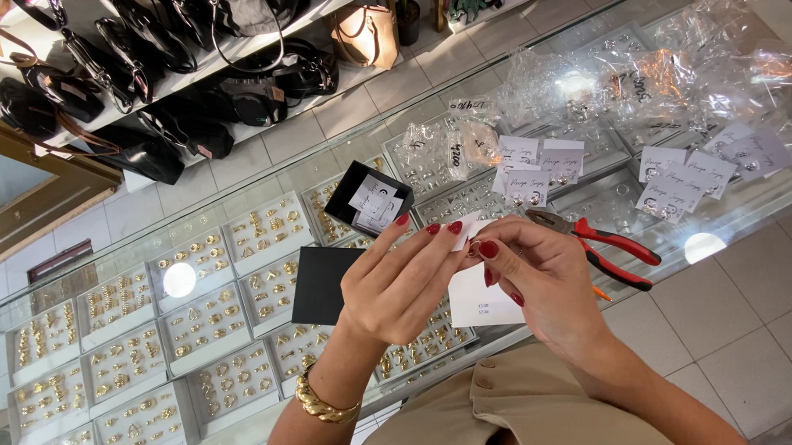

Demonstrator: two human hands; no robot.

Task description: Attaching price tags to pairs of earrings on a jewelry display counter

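Both hands meet over a glass counter (739, 208): the left hand (402, 288) and the right hand (539, 284) pinch one small white card (462, 231) between their fingertips, the left's thumb and forefinger pressed on its lower edge, the right's closed on its right side, where something small and dark sits at the pinch, too small to tell. One gold bracelet (324, 406) circles the left wrist. Just below the hands lies one larger white paper (479, 300), partly hidden by them, and to its left one flat black square (322, 286) rests on the glass. Above that stands one open black box (369, 198) holding a few white cards, the count unclear. To the right of the hands lies one pair of pliers (601, 243) with red handles, well apart from the card. Beyond it, loose white cards with earrings lie in two groups: about four near the middle (531, 170) and about five further right (689, 178). Clear plastic bags (682, 75) are heaped at the far end, too crumpled to count. Under the glass, trays of gold earrings (204, 325) fill the case, more than ten in view. On the floor-side shelf (248, 51) sit many black handbags (166, 144) and one tan one (366, 33).
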